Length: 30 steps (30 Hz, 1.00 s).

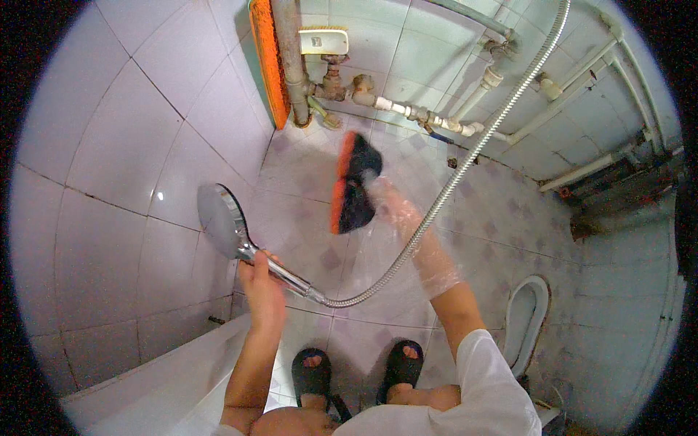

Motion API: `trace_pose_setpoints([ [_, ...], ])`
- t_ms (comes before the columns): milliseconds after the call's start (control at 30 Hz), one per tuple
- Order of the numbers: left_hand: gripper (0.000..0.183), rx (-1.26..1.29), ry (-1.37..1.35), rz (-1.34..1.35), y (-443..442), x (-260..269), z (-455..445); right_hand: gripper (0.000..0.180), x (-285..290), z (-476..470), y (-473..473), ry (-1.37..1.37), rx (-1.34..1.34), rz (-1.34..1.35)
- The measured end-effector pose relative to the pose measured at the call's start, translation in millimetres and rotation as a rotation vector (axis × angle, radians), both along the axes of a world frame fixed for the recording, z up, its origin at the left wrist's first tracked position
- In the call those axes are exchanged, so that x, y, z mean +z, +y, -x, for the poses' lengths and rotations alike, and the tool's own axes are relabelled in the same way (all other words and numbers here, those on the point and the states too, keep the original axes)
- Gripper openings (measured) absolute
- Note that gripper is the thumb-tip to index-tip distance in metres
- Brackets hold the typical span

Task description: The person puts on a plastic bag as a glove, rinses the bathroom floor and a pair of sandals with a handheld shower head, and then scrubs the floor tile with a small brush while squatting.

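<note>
My left hand (263, 280) is closed round the chrome handle of a shower head (221, 218), whose round face is turned to the tiled wall on the left. A metal shower hose (414, 240) runs from the handle across my right forearm to the top right. My right hand (390, 199), in a clear plastic glove, grips a black and orange object (357, 188), blurred, perhaps a brush or sponge; its orange side faces left. The grip itself is partly hidden by the blur and the glove. Below it lies the tiled floor (305, 223).
Rusty and white pipes (392, 105) with valves run along the back wall. A white soap dish (324, 42) and an orange panel (271, 65) are near the upright pipe. A squat toilet (526, 319) is at the right, a white ledge (152, 381) at lower left. Black sandals (312, 370) are on my feet.
</note>
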State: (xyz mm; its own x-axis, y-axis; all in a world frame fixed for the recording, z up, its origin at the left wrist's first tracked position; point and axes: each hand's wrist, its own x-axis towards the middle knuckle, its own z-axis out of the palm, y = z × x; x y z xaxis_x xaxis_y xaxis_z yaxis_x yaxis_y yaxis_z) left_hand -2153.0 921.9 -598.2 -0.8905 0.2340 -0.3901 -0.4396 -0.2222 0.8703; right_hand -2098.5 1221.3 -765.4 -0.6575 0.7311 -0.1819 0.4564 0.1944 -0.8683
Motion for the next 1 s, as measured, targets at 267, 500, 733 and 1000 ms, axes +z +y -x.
trace_pose_setpoints([
  [267, 0.016, -0.208, 0.155, -0.053, 9, 17, -13, 0.03, 55, -106, 18, 0.073, -0.133, 0.132],
  [500, 0.014, -0.36, -0.032, -0.024, 28, -18, -46, 0.031, 41, -203, -9, -0.097, -0.208, 0.151],
  [733, 0.016, -0.491, -0.163, 0.147, 29, -31, -89, 0.031, 26, -242, -18, -0.208, -0.22, 0.15],
  [1000, 0.016, -0.312, -0.162, 0.154, 23, -44, -91, 0.032, 16, -233, -21, -0.303, -0.162, 0.105],
])
